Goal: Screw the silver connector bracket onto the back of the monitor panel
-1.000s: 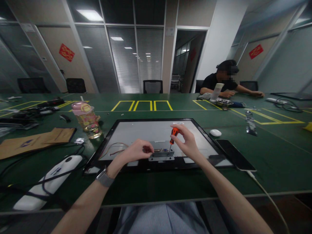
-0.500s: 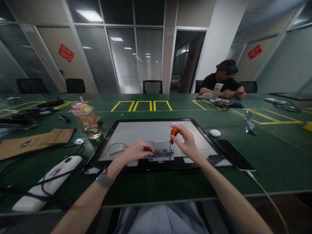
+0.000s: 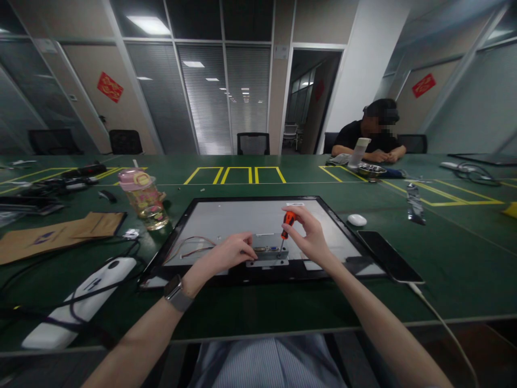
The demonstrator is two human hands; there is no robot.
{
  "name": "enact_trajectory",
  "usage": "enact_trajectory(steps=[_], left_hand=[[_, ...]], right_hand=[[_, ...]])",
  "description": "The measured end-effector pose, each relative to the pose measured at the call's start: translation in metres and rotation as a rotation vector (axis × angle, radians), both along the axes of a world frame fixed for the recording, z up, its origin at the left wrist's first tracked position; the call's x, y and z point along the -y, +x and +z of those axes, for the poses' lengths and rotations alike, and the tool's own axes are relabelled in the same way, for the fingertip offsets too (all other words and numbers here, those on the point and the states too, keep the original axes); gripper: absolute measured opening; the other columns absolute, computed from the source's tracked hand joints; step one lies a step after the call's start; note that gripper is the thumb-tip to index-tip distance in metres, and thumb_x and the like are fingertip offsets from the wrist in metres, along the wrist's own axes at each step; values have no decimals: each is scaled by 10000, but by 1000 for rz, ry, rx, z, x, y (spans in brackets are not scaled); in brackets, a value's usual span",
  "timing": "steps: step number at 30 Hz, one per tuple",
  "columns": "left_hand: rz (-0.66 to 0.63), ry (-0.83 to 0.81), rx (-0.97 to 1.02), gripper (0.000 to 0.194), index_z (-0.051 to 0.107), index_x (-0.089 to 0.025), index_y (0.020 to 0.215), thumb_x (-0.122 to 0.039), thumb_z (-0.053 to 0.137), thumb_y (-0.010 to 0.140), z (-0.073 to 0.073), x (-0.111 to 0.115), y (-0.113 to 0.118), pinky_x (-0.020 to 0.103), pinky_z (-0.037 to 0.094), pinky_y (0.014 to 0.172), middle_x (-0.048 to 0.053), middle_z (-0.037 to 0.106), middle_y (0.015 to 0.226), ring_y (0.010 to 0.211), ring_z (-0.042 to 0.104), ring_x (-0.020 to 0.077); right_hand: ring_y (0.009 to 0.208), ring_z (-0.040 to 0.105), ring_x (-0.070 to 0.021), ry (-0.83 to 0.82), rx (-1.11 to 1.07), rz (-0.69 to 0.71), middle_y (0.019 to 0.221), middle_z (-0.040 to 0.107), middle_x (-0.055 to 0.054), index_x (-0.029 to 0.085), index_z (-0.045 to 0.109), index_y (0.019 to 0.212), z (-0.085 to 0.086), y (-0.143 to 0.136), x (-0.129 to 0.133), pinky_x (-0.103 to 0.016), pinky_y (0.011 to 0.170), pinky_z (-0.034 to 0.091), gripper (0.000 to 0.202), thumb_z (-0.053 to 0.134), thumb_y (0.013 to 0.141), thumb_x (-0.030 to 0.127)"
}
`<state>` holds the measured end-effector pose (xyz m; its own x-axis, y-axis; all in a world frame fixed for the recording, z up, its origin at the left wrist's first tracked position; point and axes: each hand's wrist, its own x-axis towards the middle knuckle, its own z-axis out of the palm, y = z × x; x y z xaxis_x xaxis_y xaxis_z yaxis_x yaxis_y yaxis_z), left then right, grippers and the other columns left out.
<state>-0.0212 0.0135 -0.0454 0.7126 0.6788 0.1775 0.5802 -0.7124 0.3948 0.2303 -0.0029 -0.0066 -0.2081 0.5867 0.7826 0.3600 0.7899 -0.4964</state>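
A flat display panel (image 3: 234, 215) with a black frame lies on the green table in front of me. At its near edge sits a grey metal bracket (image 3: 267, 262) with a row of connector ports. My right hand (image 3: 309, 233) grips an orange-and-black screwdriver (image 3: 288, 222) by its handle, between thumb and fingers. The screwdriver stands nearly upright, its tip down at the bracket's right end. With thumb and fingers closed, my left hand (image 3: 230, 253) holds the bracket's left end. Thin wires (image 3: 189, 245) with a small plug lie on the panel left of that hand.
Left of the panel stand a pink-lidded drink cup (image 3: 143, 196), a brown paper bag (image 3: 60, 234) and a white power strip (image 3: 81, 302) with cables. To the right lie a white case (image 3: 357, 220) and a phone (image 3: 390, 256) on a cable. A person (image 3: 369, 132) sits across the table.
My left hand has shifted slightly, its wrist turning and its fingers lowering at the bracket's left end. The screwdriver and my right hand look almost the same.
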Motion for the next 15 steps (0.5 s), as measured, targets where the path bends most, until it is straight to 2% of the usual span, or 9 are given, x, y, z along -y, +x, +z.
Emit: enact_trajectory(steps=[15], left_hand=[[13,24,-52,127,767,-203,807,-157,650,820,14,9,2,221,441,711,19,616,879,765,598,127]], right_hand=[[878,574,-197,-28,-21,41,1002,620,-54,265,588,1214,-3,2,-1,-375,820,496,307,567,911,225]])
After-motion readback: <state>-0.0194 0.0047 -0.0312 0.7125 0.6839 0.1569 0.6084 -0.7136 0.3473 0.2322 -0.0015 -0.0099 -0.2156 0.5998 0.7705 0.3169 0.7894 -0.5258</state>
